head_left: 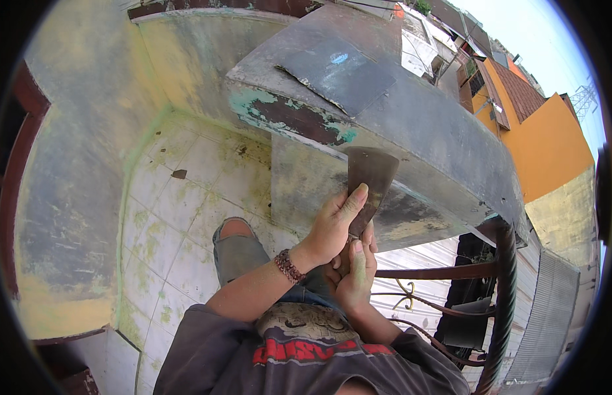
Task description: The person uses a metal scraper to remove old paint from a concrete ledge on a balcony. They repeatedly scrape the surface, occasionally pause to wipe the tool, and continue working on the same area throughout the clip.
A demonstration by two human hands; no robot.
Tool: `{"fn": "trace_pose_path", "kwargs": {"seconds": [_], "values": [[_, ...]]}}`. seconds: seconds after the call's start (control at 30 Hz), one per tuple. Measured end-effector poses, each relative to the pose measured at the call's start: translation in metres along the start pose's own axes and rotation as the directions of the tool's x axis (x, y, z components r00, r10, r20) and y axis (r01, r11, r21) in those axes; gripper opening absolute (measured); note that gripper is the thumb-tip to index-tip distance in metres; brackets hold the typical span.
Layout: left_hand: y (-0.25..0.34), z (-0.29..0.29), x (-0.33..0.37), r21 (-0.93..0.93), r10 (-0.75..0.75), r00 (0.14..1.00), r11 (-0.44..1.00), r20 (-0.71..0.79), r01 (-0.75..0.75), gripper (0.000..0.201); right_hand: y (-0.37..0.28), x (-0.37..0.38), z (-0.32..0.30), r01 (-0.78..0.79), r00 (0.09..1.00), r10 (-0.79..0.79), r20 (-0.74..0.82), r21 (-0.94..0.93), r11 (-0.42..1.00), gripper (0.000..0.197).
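A paint scraper (372, 172) with a wide, dull metal blade points away from me, its broad edge against the side of a concrete ledge (444, 148). My left hand (331, 222), with a beaded bracelet on its wrist, grips the blade from the left, thumb lying along the metal. Lower down, my right hand (356, 275) closes around the handle, which the fingers mostly hide. Dust coats both hands. Along the ledge's edge, turquoise and dark brown paint (286, 118) is flaking. A dark sheet (339, 74), possibly sandpaper, lies on top of the ledge.
Below is a dusty white tiled floor (181, 230) with a small brown chip (179, 174). A patchy grey-yellow wall (69, 178) stands at left. To the right, a dark twisted metal post (505, 296) and curved rails (438, 271) border a drop. An orange building (550, 148) rises beyond.
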State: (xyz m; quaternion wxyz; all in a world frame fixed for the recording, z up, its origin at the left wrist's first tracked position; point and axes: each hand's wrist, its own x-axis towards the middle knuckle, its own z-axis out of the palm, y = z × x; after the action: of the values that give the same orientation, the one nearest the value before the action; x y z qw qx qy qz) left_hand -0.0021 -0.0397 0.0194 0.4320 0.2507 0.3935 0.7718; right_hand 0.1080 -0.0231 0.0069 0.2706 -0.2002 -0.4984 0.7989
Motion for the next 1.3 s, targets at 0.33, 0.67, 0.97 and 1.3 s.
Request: {"fn": "trace_pose_path", "kwargs": {"seconds": [0.33,0.67,0.97,1.3], "values": [[-0.008,0.001,-0.001,0.009,0.033,0.999,0.999,-0.021,-0.033,0.042,-0.008,0.004,0.004,0.054,0.998,-0.056,0.033,0.046,0.997,0.043],[0.002,0.002,0.002,0.028,0.021,1.000,0.999,-0.017,-0.021,0.040,-0.009,-0.001,0.008,-0.015,0.999,0.015,-0.046,0.014,1.000,0.049],[-0.003,-0.006,0.004,0.010,0.006,1.000,1.000,-0.004,-0.006,0.043,-0.004,0.003,0.007,0.028,1.000,-0.027,-0.008,0.046,0.999,0.039],[0.015,-0.003,0.002,-0.079,-0.028,0.998,0.996,0.051,0.032,0.042,-0.006,0.006,0.012,0.047,0.999,-0.047,0.001,0.051,0.998,0.035]]}}
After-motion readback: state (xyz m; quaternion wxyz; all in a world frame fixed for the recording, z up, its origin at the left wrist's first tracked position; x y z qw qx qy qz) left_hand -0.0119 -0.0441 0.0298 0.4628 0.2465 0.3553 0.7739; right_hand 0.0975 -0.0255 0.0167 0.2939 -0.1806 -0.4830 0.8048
